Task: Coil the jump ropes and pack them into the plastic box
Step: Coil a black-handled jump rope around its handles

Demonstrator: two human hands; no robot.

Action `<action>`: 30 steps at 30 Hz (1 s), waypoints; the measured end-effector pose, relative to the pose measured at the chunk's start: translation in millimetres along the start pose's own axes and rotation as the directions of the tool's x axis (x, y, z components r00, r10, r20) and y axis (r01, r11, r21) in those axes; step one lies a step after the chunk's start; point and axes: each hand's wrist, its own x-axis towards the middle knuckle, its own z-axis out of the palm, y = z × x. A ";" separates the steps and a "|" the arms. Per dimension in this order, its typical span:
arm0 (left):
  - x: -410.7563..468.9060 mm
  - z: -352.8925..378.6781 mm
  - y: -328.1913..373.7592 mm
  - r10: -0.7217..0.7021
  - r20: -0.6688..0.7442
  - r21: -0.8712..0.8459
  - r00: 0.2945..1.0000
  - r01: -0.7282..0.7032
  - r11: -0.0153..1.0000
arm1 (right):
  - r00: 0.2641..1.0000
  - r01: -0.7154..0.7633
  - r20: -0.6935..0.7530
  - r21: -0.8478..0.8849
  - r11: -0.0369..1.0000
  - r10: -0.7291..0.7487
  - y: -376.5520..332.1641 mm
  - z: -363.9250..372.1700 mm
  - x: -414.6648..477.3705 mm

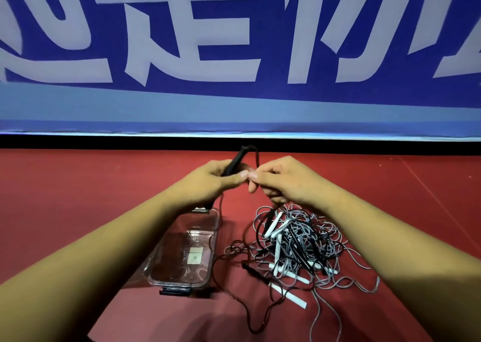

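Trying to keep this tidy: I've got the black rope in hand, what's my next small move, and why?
Probably wind a first loop at the black handle: the left hand grips it, the right hand pinches its cord beside it, and the rest trails uncoiled on the floor. The plastic box holds no rope.

Red floor [78, 198], blue banner [234, 102].

single head-worn view, facing forward and down, close over both hands, red floor [78, 211] beyond
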 end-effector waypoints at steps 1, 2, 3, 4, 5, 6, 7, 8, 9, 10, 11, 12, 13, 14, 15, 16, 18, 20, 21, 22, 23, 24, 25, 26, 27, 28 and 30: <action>-0.2 2.3 3.4 0.011 0.018 -0.010 1.000 -0.010 1.000 | 1.000 0.021 -0.011 0.016 1.000 -0.021 -1.4 -1.6 0.6; 1.0 3.0 7.0 0.014 -0.021 -0.052 1.000 -0.015 0.999 | 0.998 0.048 -0.027 -0.002 0.999 -0.048 -1.4 -4.0 0.2; 2.4 2.5 9.9 -0.006 -0.121 -0.107 0.993 -0.007 0.994 | 0.996 0.069 -0.045 -0.051 0.996 -0.071 0.4 -6.5 -0.4; 4.0 0.5 10.5 -0.045 -0.243 -0.176 0.969 0.002 0.984 | 0.996 0.065 -0.056 -0.099 0.993 -0.071 3.9 -9.0 -0.6; 5.6 -1.9 10.4 -0.092 -0.344 -0.267 0.935 -0.003 0.964 | 0.997 0.040 -0.054 -0.114 0.993 -0.047 9.1 -12.3 -1.0; 7.1 -4.6 8.7 -0.139 -0.399 -0.360 0.906 -0.016 0.933 | 0.999 0.001 -0.039 -0.086 0.996 -0.004 15.4 -15.2 -1.5; 8.3 -6.8 6.8 -0.175 -0.421 -0.431 0.890 -0.026 0.902 | 0.999 -0.041 -0.018 -0.049 0.998 0.040 22.3 -17.0 -1.3; 8.7 -7.2 3.8 -0.202 -0.427 -0.484 0.881 -0.035 0.874 | 0.997 -0.081 -0.002 -0.032 0.996 0.081 28.7 -17.9 -1.7; 9.1 -6.7 1.3 -0.229 -0.430 -0.531 0.873 -0.040 0.846 | 0.994 -0.112 0.005 -0.045 0.993 0.112 34.3 -18.4 -2.2; 9.5 -6.5 0.1 -0.258 -0.436 -0.572 0.862 -0.044 0.819 | 0.990 -0.137 0.010 -0.061 0.989 0.138 38.6 -19.0 -2.3; 10.2 -6.2 -1.4 -0.290 -0.443 -0.606 0.848 -0.045 0.794 | 0.988 -0.150 0.017 -0.064 0.987 0.152 41.9 -17.8 -2.8; 10.6 -6.4 -2.3 -0.316 -0.450 -0.631 0.835 -0.048 0.774 | 0.987 -0.157 0.027 -0.042 0.987 0.158 44.5 -15.8 -3.1; 11.7 -7.0 -2.6 -0.337 -0.455 -0.650 0.824 -0.049 0.758 | 0.987 -0.157 0.038 -0.017 0.987 0.157 46.8 -14.3 -1.9; 11.7 -7.3 -3.5 -0.356 -0.454 -0.666 0.817 -0.046 0.744 | 0.986 -0.158 0.050 0.003 0.988 0.157 48.4 -13.1 -0.6; 12.0 -7.5 -4.0 -0.374 -0.451 -0.677 0.810 -0.038 0.735 | 0.986 -0.157 0.057 -0.003 0.988 0.157 48.2 -11.7 0.8; 12.1 -8.3 -4.7 -0.391 -0.452 -0.692 0.802 -0.038 0.721 | 0.985 -0.159 0.062 -0.006 0.987 0.159 47.8 -10.0 2.5; 13.8 -11.8 -4.4 -0.440 -0.457 -0.746 0.773 -0.064 0.663 | 0.983 -0.175 0.066 0.011 0.985 0.174 48.7 -6.1 5.6; 15.8 -21.0 -6.0 -0.489 -0.464 -0.798 0.738 -0.109 0.593 | 0.970 -0.225 0.080 -0.042 0.973 0.228 51.6 -4.6 3.5; 16.1 -27.3 -7.6 -0.509 -0.476 -0.805 0.717 -0.123 0.580 | 0.964 -0.243 0.089 -0.099 0.965 0.252 53.8 -4.4 1.6; 15.0 -33.5 -9.8 -0.517 -0.500 -0.784 0.695 -0.109 0.611 | 0.959 -0.252 0.098 -0.140 0.958 0.266 55.4 -4.5 -0.6; 14.2 -38.8 -13.6 -0.500 -0.542 -0.707 0.675 -0.044 0.706 | 0.959 -0.251 0.098 -0.152 0.956 0.267 55.4 -5.4 -2.0; 12.8 -42.0 -18.3 -0.461 -0.593 -0.555 0.660 0.079 0.828 | 0.963 -0.244 0.085 -0.144 0.959 0.258 52.5 -6.9 -3.3; 11.1 -42.6 -23.6 -0.408 -0.640 -0.355 0.651 0.221 0.909 | 0.969 -0.229 0.061 -0.133 0.964 0.239 47.6 -8.2 -4.1; 9.8 -41.9 -28.8 -0.353 -0.675 -0.173 0.648 0.325 0.930 | 0.975 -0.211 0.037 -0.127 0.969 0.217 41.6 -9.3 -4.2; 9.0 -38.7 -29.9 -0.302 -0.670 -0.063 0.678 0.354 0.933 | 0.980 -0.191 0.025 -0.123 0.974 0.196 35.5 -9.0 -4.1; 8.6 -34.2 -28.0 -0.267 -0.624 -0.028 0.735 0.321 0.947 | 0.983 -0.175 0.030 -0.116 0.978 0.180 29.1 -7.6 -4.6; 7.2 -19.6 -17.3 -0.173 -0.444 -0.014 0.879 0.187 0.982 | 0.986 -0.143 0.067 -0.091 0.985 0.150 18.7 -3.0 -5.4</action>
